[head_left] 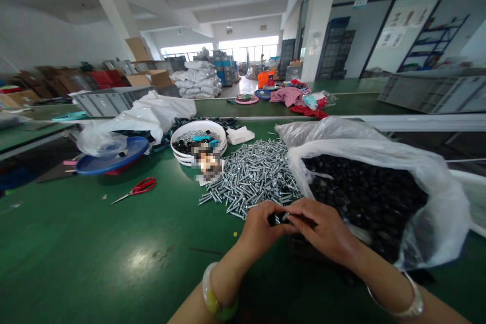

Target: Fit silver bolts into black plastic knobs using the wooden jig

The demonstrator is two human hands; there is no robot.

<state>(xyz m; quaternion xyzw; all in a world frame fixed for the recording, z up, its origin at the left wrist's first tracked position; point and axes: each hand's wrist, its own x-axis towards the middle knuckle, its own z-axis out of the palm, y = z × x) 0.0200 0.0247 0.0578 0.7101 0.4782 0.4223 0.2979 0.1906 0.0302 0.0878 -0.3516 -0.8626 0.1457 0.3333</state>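
Both hands meet at the near edge of a heap of silver screws (258,172). My left hand (261,225) is closed in a pinch, its thumb and fingertips at a small dark and silvery piece too small to make out. From the other side my right hand (321,223) pinches at the same spot, its fingertips touching those of my left hand. What each hand grips is mostly hidden by the fingers. Just beyond my right hand lies an open clear plastic bag (436,177) full of black parts (364,197).
Red-handled scissors (142,186) lie on the green table (94,253) at the left. Behind them is a blue tray (114,159). White bowls (182,157) with small parts stand behind the screws. Grey crates (436,91) and cloths (286,96) are farther back.
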